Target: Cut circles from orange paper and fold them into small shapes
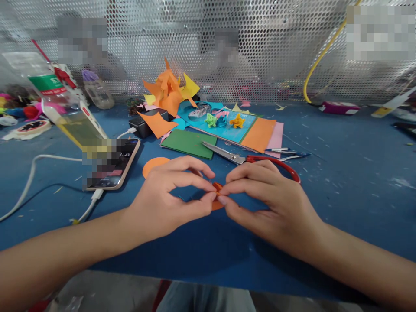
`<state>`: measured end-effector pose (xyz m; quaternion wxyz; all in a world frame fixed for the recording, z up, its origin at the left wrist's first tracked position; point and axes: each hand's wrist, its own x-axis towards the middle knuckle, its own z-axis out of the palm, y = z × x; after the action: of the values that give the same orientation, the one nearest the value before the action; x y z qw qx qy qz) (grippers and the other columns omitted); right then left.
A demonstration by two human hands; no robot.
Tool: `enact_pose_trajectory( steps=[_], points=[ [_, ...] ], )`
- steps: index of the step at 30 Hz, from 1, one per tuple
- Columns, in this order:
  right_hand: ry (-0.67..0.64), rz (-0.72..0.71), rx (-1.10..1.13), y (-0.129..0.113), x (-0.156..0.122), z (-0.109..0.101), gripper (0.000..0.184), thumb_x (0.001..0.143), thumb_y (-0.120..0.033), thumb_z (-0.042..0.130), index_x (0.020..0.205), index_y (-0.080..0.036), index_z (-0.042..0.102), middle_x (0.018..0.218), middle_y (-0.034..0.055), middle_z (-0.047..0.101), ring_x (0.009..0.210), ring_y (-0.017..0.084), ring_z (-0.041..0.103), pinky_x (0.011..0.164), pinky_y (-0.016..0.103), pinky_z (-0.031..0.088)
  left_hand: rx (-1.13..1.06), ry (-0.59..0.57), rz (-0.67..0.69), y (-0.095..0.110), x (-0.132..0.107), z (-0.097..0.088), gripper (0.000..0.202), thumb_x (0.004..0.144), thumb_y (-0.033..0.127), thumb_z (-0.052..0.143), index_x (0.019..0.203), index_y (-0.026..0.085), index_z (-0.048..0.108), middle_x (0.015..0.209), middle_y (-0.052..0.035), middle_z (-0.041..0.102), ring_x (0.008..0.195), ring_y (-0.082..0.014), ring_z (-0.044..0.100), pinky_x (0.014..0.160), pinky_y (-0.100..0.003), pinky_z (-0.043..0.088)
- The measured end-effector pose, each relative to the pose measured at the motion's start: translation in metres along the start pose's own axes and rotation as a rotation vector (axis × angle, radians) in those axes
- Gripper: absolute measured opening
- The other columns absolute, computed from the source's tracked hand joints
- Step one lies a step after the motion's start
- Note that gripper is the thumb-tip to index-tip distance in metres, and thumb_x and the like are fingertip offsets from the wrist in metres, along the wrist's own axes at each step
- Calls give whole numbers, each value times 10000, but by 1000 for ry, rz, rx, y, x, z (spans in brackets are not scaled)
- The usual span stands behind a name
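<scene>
Grip of left hand [160, 195] and right hand [283, 203], arched inward; clamped on orange paper [217, 186]

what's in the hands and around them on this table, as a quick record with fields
left hand: pinching a small orange paper piece
right hand: pinching the same piece
beside left hand: orange disc, lying flat
beyond right hand: red-handled scissors, tip over green paper
farther back: small paper figures, green, blue, yellow-orange
left side: phone, white cable plugged in
surface: blue table
</scene>
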<state>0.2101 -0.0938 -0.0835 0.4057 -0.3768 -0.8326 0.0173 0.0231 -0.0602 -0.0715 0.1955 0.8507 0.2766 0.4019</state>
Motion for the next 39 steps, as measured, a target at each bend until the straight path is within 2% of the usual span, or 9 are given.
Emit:
enact_pose_trajectory(
  steps=[6, 13, 19, 23, 25, 29, 31, 34, 39],
  points=[
    [0, -3, 4, 0, 0, 0, 80, 765, -132, 639, 760, -202, 601, 772, -24, 638, 705, 105, 583, 726, 310, 394, -36, -32, -27, -1, -1, 0, 68, 691, 119, 670, 686, 186, 668, 867, -4, 656, 753, -106, 619, 693, -217, 523],
    [-14, -34, -6, 2, -2, -2, 81, 783, -157, 638, 746, -212, 591, 763, -39, 646, 708, 110, 597, 704, 315, 376, 9, -51, -3, -2, 0, -1, 80, 681, 116, 685, 681, 194, 667, 829, 6, 654, 743, -105, 618, 696, -219, 518],
    [-20, -19, -13, 1, -1, -2, 64, 786, -176, 635, 767, -227, 602, 774, -31, 639, 691, 114, 578, 720, 328, 371, -9, -111, 37, -4, 0, -3, 63, 717, 131, 657, 713, 185, 626, 799, 9, 641, 747, -105, 612, 715, -227, 503],
    [5, 2, -45, 0, 1, -4, 65, 769, -158, 633, 760, -216, 606, 793, -14, 629, 714, 124, 566, 730, 329, 364, 14, -30, 71, -5, -1, -2, 74, 727, 103, 636, 729, 173, 609, 855, -10, 622, 808, -109, 603, 743, -224, 492],
    [6, 3, -32, 0, 1, -4, 85, 776, -141, 621, 751, -218, 596, 787, -16, 629, 718, 125, 567, 736, 330, 359, 12, 6, 75, -6, -2, -1, 87, 729, 92, 632, 742, 175, 613, 851, -10, 625, 782, -106, 600, 704, -217, 497],
    [1, -11, -34, 1, -1, -2, 110, 774, -121, 626, 771, -222, 580, 799, -24, 628, 726, 120, 563, 736, 326, 354, -32, -14, 42, -7, -3, 1, 102, 745, 111, 639, 797, 194, 611, 709, 41, 655, 595, -65, 569, 541, -161, 478],
    [-4, -20, -44, 1, -2, -2, 103, 782, -131, 624, 765, -221, 576, 804, -25, 630, 724, 119, 562, 731, 326, 352, -38, -4, 6, -6, -4, 1, 141, 735, 103, 655, 826, 200, 608, 710, 58, 661, 546, -44, 554, 497, -131, 460],
    [-17, -14, -40, 1, -3, -3, 94, 793, -147, 621, 759, -226, 582, 806, -31, 631, 712, 113, 557, 726, 324, 348, -48, 6, -17, -6, -5, 1, 141, 727, 105, 670, 809, 200, 606, 712, 67, 654, 518, -30, 541, 469, -111, 450],
    [-12, -8, -47, 2, -2, -4, 67, 807, -162, 620, 785, -224, 607, 808, -27, 626, 737, 112, 549, 734, 309, 354, -45, 14, -3, -7, -6, -1, 101, 729, 132, 675, 761, 196, 604, 695, 47, 663, 585, -66, 597, 498, -131, 485]
  ],
)
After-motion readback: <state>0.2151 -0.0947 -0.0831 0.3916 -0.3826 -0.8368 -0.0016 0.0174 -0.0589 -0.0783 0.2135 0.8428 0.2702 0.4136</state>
